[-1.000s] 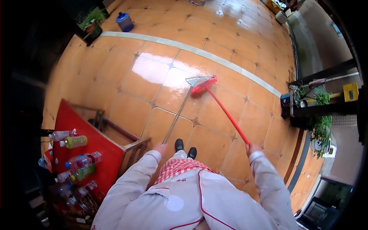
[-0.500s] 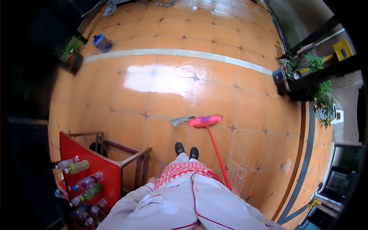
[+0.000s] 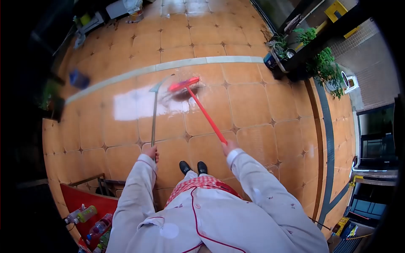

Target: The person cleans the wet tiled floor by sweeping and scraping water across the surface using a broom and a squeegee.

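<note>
My left hand [image 3: 152, 153] is closed around the thin grey handle of a mop [image 3: 155, 116]. The mop's pale teal connector is raised ahead of me, and its strands are hard to make out. In my right hand [image 3: 229, 148] is the red handle of a broom [image 3: 205, 112], gripped near its upper part. The broom's pink-red head is out in front, just right of the mop head, above or on the shiny floor; contact cannot be told. A dark blurred patch shows beneath it. Both arms reach forward.
Orange floor tiles [image 3: 253, 139] carry a wet-looking shine. A pale strip [image 3: 181, 63] crosses the floor ahead. On the left are a red table [image 3: 80, 196] with several bottles and a blue container [image 3: 79, 79]. Potted plants [image 3: 327, 69] line the right edge.
Both hands have come up and forward from beside my body. The broom and mop heads have moved away from my feet, toward the pale strip. My view has shifted to the right.
</note>
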A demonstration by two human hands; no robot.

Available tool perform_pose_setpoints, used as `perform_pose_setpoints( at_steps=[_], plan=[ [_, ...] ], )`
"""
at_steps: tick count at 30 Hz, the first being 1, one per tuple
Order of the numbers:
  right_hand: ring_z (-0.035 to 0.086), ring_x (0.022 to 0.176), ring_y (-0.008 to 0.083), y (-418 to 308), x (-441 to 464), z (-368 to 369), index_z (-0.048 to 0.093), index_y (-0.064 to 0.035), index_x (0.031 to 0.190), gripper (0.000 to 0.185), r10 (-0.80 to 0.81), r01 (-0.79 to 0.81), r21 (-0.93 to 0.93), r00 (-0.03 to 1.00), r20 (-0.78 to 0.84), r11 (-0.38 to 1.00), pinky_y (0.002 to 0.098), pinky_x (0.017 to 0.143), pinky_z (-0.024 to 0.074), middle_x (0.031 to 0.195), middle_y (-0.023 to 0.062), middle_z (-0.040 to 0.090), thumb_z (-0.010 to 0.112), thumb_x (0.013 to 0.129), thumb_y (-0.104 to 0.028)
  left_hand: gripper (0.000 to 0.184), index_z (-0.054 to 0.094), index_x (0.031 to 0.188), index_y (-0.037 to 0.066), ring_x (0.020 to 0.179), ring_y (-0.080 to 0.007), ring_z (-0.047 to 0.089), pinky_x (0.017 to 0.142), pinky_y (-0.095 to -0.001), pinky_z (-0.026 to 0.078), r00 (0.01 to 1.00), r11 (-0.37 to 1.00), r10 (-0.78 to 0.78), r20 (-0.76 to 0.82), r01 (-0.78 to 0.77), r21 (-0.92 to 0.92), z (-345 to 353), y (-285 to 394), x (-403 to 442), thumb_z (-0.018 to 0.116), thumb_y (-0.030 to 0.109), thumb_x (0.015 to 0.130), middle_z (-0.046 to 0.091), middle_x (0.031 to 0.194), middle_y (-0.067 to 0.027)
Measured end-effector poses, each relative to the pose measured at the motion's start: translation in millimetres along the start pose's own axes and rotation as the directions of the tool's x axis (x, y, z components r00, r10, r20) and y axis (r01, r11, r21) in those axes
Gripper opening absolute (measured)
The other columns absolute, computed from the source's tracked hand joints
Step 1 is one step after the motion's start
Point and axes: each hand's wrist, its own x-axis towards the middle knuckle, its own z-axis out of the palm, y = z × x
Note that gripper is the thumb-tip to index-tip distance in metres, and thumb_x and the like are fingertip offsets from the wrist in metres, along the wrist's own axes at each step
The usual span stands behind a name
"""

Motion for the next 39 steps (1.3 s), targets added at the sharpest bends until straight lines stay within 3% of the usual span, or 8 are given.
perform_pose_setpoints(
  at_steps=[2,5,11,18,24,32,35,39],
  plan=[
    [0.047,0.036,0.0146,80.6,-27.2,36.3,0.049,-0.0031,0.085,0.022,-0.08,0.078,0.195,0.997,0.003,0.978,0.0279,0.033,0.0373,0.049,0.0065,0.048,0.046,0.073,-0.021,0.02,0.035,0.072,0.009,0.035,-0.0159,0.038,0.031,-0.029,0.035,1.0,1.0,0.007,0.004,-0.007,0.014,-21.5,-45.8,-24.3,0.042,0.028,0.076,0.039,0.051,-0.0048],
    [0.051,0.041,0.0156,117.5,-106.8,5.0,0.047,-0.0045,0.083,0.019,0.211,-0.39,0.372,0.874,0.439,0.842,0.0261,0.032,0.0373,0.052,0.0056,0.049,0.05,0.071,-0.02,0.021,0.038,0.074,0.008,0.033,-0.0155,0.039,0.029,-0.0284,0.033,0.997,0.988,0.025,-0.074,-0.013,0.153,-52.0,-116.5,-68.7,0.045,0.028,0.075,0.04,0.048,-0.0051],
    [0.054,0.068,0.0252,157.1,-129.9,28.4,0.053,-0.0028,0.085,0.029,0.058,-0.076,0.054,0.957,0.283,0.996,0.0314,0.062,0.0413,0.072,0.0165,0.054,0.047,0.071,-0.028,0.028,0.043,0.064,0.004,0.031,-0.0157,0.037,0.027,-0.0285,0.027,0.979,0.967,-0.082,-0.187,0.124,0.224,-69.4,-197.6,-83.7,0.043,0.03,0.073,0.039,0.044,-0.0056],
    [0.042,0.033,0.0173,50.1,64.6,98.9,0.052,-0.0067,0.089,0.03,0.01,-0.035,0.099,0.97,0.241,0.994,0.0303,0.033,0.0334,0.048,0.007,0.047,0.038,0.077,-0.03,0.027,0.04,0.061,0.006,0.03,-0.0128,0.03,0.027,-0.0253,0.024,0.981,0.883,0.171,-0.091,-0.111,0.456,-84.4,-119.5,66.8,0.036,0.028,0.076,0.036,0.043,-0.0041],
    [0.037,0.031,0.0136,-127.2,116.9,74.1,0.048,-0.0035,0.089,0.029,-0.063,-0.004,0.246,0.962,0.264,0.969,0.028,0.031,0.0313,0.042,0.0026,0.038,0.039,0.076,-0.028,0.021,0.04,0.062,0.004,0.032,-0.0167,0.037,0.03,-0.0288,0.029,0.986,0.983,0.087,-0.14,-0.063,0.171,-67.6,33.6,35.2,0.038,0.021,0.074,0.039,0.044,-0.0074],
    [0.046,0.043,0.0116,-106.3,-65.8,49.1,0.049,-0.0082,0.095,0.026,-0.012,-0.064,0.282,0.966,0.259,0.957,0.0243,0.039,0.0371,0.052,0.0047,0.048,0.045,0.074,-0.022,0.032,0.038,0.081,0.007,0.028,-0.0147,0.036,0.025,-0.0283,0.029,0.982,0.978,0.038,-0.184,0.001,0.21,-202.9,0.8,-16.5,0.037,0.038,0.075,0.04,0.043,-0.0055],
    [0.052,0.053,0.0163,-4.0,-73.9,112.6,0.05,-0.006,0.093,0.025,-0.13,0.072,0.255,0.967,0.22,0.964,0.0273,0.05,0.0413,0.061,0.0098,0.054,0.046,0.074,-0.021,0.047,0.049,0.093,0.0,0.091,-0.0331,0.044,0.079,-0.0337,0.034,0.931,0.794,0.144,-0.335,0.094,0.601,-242.1,-19.1,-24.2,0.04,0.041,0.071,0.048,0.092,-0.0227],
    [0.054,0.063,0.0233,-84.6,-59.2,109.7,0.051,-0.0043,0.091,0.027,0.033,-0.118,0.263,0.951,0.307,0.958,0.0307,0.058,0.0419,0.069,0.0154,0.055,0.044,0.074,-0.024,0.044,0.053,0.085,-0.001,0.084,-0.0344,0.047,0.074,-0.0356,0.037,0.921,0.717,0.204,-0.331,0.09,0.691,-252.8,-4.9,-2.9,0.04,0.039,0.072,0.05,0.087,-0.0229]
  ],
)
